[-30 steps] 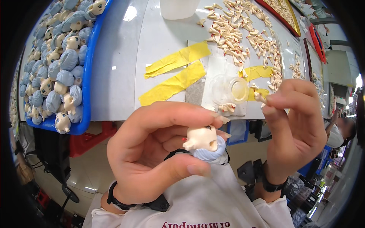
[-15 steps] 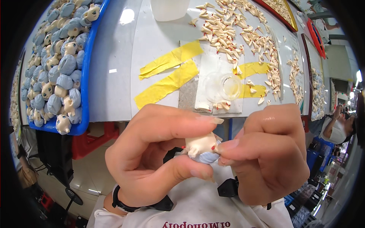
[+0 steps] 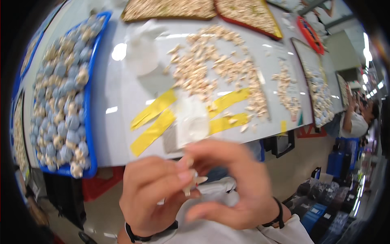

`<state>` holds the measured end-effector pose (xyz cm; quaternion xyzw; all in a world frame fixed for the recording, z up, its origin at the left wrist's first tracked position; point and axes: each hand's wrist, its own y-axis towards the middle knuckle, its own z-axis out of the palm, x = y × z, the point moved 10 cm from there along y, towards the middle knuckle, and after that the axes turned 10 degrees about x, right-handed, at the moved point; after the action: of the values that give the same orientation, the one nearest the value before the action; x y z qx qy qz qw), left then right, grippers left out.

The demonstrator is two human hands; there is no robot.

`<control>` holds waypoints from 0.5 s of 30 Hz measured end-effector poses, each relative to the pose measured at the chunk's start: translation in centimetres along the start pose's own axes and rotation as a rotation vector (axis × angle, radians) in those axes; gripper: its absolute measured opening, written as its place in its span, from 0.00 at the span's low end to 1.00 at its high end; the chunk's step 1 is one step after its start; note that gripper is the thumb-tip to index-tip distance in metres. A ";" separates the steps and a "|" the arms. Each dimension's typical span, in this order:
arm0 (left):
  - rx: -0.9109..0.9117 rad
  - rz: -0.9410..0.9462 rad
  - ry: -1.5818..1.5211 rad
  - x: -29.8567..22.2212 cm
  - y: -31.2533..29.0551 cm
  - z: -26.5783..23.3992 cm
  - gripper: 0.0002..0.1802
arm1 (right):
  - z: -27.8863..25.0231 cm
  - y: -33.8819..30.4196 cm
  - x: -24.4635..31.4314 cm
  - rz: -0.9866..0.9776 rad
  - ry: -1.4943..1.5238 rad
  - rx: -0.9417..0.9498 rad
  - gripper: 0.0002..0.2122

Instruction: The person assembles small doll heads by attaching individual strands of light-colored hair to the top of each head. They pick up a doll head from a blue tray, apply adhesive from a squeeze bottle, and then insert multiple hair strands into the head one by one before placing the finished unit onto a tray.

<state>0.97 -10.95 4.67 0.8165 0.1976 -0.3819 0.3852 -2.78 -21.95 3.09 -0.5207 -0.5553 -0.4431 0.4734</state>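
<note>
Low in front of the table edge, my left hand pinches a small cream doll head between thumb and fingertips. Most of the head is hidden by the fingers, and motion smears it; a bit of red shows at its side. Close by on the right is my right hand, blurred, its thumb and fingers spread apart with nothing visible between them. Beyond the hands, a clear round cup stands on a white sheet. Loose cream pointed pieces lie heaped on the table behind it.
At left, a blue tray is full of cream and pale-blue doll heads. Strips of yellow tape stick to the table. A whitish container stands farther back. Trays of small pieces line the far side. A person sits at right.
My right hand has come off the doll head and opened. The left hand has turned the head and moved slightly down with it. The view has shifted, showing more of the table's far side.
</note>
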 end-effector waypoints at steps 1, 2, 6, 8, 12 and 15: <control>0.079 0.025 0.072 -0.7 0.1 0.7 0.20 | 0.3 0.0 -0.6 0.090 0.076 0.043 0.28; 0.099 0.045 0.180 -1.4 0.2 1.4 0.21 | -0.3 -0.1 -0.2 0.071 0.040 0.053 0.26; 0.088 0.010 0.389 -2.1 0.1 -0.7 0.23 | -10.7 -3.0 1.1 0.083 -0.208 -0.303 0.14; 0.036 -0.090 0.481 -1.2 -0.3 -3.8 0.18 | -20.1 -6.1 2.1 0.066 -0.513 -0.663 0.11; -0.033 -0.216 0.565 1.0 0.0 -7.5 0.13 | -31.2 -10.7 -2.5 0.386 -1.140 -0.614 0.09; -0.063 -0.222 0.646 0.2 0.1 -10.3 0.13 | -31.9 -9.5 -3.8 0.479 -1.328 -0.558 0.08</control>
<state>5.99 -3.00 8.84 0.8567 0.4086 -0.1367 0.2836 -10.13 -54.56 4.40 -0.8849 -0.4627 -0.0457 -0.0262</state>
